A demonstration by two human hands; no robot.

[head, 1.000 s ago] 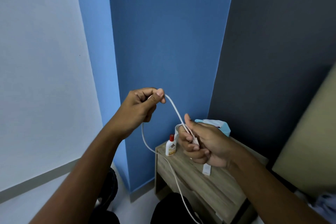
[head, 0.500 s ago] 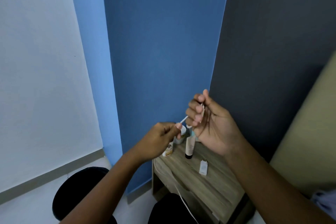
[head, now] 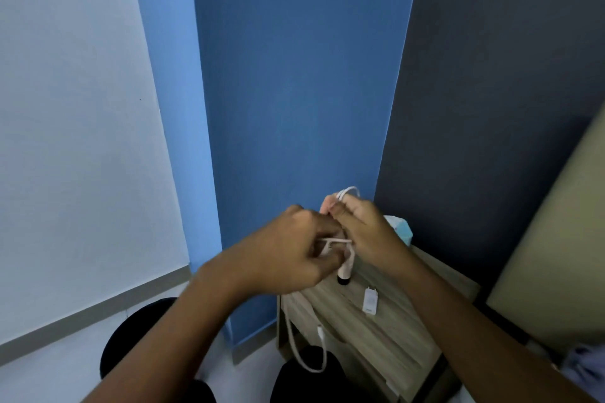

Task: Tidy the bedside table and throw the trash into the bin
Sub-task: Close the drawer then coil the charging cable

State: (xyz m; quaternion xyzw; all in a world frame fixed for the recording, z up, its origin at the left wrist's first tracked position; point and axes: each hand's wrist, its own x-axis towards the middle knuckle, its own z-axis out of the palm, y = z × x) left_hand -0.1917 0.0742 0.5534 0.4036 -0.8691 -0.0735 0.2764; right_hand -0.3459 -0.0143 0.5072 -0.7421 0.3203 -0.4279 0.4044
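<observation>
Blue wall panels are filling most of the view, with a wooden tabletop (head: pixel 409 330) wedged low in the corner. Both hands are working just above it. Right hand (head: pixel 363 229) is closing on a folded bundle of white cable (head: pixel 347 192), a loop poking out above the fingers. Left hand (head: pixel 288 258) is pinching a strand of the same cable and feeding it across to the right. Slack is hanging below the tabletop's front edge, its plug end (head: pixel 320 330) dangling free. A white adapter (head: pixel 370 300) is lying flat on the tabletop, apart from the hands; a tube (head: pixel 345 271) is standing just beyond the knuckles.

Risks, as judgement: the swinging tail could snag the tabletop corner, or the hands could knock the tube over; a loose pinch could let the coil spring open.

Versus half a second ago: hands are now lower and overlapping, a loop is showing above the right hand, and the tail is hanging shorter.
</observation>
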